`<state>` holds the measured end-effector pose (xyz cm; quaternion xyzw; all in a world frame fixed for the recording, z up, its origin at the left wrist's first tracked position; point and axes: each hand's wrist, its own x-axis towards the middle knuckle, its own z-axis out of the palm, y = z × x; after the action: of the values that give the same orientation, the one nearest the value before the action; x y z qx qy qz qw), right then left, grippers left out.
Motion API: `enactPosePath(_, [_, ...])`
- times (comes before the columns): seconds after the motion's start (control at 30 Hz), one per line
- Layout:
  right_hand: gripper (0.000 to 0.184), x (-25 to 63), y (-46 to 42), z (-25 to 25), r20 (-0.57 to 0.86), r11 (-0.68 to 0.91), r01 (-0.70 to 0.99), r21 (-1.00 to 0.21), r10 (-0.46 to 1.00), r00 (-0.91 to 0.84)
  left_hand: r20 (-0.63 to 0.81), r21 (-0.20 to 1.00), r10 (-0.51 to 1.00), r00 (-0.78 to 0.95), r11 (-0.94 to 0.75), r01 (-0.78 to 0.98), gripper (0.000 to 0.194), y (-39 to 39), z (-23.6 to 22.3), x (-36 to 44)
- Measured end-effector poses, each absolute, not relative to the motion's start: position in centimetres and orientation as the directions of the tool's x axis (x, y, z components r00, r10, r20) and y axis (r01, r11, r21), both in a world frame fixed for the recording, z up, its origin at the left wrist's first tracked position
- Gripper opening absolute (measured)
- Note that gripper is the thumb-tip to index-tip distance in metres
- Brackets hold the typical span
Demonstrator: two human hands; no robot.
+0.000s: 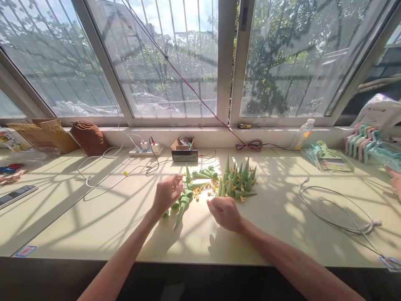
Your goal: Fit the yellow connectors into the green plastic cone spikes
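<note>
My left hand [166,193] is closed, its fingers curled beside several green cones [184,205] lying on the left of the pile. What it may hold is hidden by the fingers. My right hand [227,214] is also closed, thumb against the fingers, just in front of the small yellow peg-like pieces [196,193]; I cannot make out what is in it. To the right stands a cluster of upright green cones [238,177], with yellow pieces at some of their bases. More green cones [203,172] lie on their sides between and behind my hands.
A phone [184,156] leans before a small cardboard box [182,143]. A power strip [145,150] with cables sits behind left. A coiled white cable [338,225], clothes hangers [361,142] and a bottle [303,133] are at right. Another person's hand [395,180] shows at the right edge.
</note>
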<state>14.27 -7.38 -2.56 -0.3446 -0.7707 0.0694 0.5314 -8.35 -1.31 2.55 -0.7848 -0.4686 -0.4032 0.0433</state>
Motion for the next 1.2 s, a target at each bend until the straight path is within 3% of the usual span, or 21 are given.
enactPosePath(0.1, [0.043, 14.3, -7.3, -2.7, 0.772, 0.763, 0.416, -0.494, 0.606, -0.194, 0.532, 0.465, 0.844, 0.063, -0.354, 0.811, 0.023, 1.1, 4.6, -8.5])
enactPosePath(0.17, [0.043, 14.3, -7.2, -2.7, 0.774, 0.769, 0.397, -0.501, 0.603, -0.192, 0.459, 0.476, 0.887, 0.043, -0.286, 0.832, 0.028, 3.2, 5.6, -8.6])
enactPosePath(0.37, [0.044, 14.4, -7.1, -2.5, 0.774, 0.757, 0.416, -0.503, 0.609, -0.172, 0.437, 0.442, 0.884, 0.165, -0.371, 0.816, 0.038, 6.7, 5.1, -8.8])
enactPosePath(0.6, [0.043, 14.3, -7.8, -2.4, 0.765, 0.762, 0.419, -0.493, 0.61, -0.207, 0.461, 0.377, 0.841, 0.282, -0.474, 0.796, 0.036, 6.6, 2.6, -8.6])
enactPosePath(1.2, [0.043, 14.5, -8.1, -2.2, 0.754, 0.75, 0.44, -0.494, 0.621, -0.212, 0.461, 0.456, 0.845, 0.269, -0.486, 0.746, 0.025, 5.8, 1.8, -7.9])
